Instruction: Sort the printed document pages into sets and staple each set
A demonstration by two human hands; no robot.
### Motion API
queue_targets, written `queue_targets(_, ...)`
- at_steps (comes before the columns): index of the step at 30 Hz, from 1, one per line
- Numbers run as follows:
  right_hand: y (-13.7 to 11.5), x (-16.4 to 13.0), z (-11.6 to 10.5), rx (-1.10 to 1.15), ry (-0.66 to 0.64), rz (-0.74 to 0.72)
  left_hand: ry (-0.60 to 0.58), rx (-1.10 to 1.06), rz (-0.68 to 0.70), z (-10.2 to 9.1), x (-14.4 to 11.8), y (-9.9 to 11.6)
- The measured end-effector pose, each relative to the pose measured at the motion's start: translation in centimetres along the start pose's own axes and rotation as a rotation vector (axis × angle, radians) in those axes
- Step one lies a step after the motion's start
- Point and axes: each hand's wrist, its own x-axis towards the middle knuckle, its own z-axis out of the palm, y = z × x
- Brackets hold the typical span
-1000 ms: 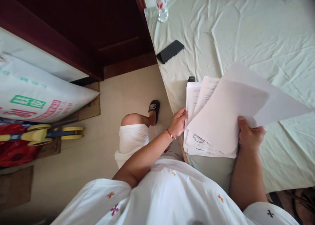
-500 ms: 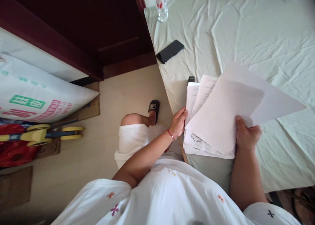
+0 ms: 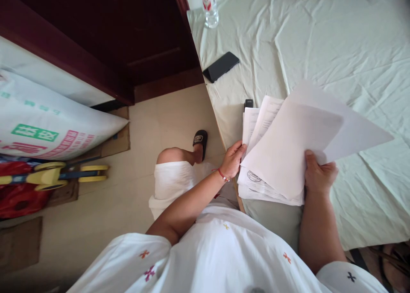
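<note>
From my remote seat, I am holding the left edge of a printed white paper stack point(image 3: 253, 188) with the left hand point(image 3: 232, 161), forearm slanting; the stack is sitting near the left edge of the wrinkled pale-green cloth point(image 3: 320, 45). My right hand point(image 3: 320, 173), thumb uppermost, is gripping plain white paper point(image 3: 285, 147).

Cloth-covered surface point(image 3: 320, 41) bears paper stack point(image 3: 256, 188), black case point(image 3: 223, 65), small black object point(image 3: 248, 103), bottle point(image 3: 210, 9)
</note>
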Motion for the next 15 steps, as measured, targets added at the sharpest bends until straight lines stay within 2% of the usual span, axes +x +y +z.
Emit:
queue_targets(7, -0.07, -0.13, 0.17, 0.048, -0.013, 0.002, 0.001, 0.028, -0.007, -0.52, 0.2, -0.58)
queue_targets(12, -0.29, -0.18, 0.5, 0.246, 0.043, 0.022, -0.011, -0.002, -0.042, -0.5, 0.17, -0.53)
queue_targets(15, -0.46, 0.12, 0.43, 0.336, 0.084, -0.02, -0.018, -0.026, -0.015, -0.34, 0.16, -0.38)
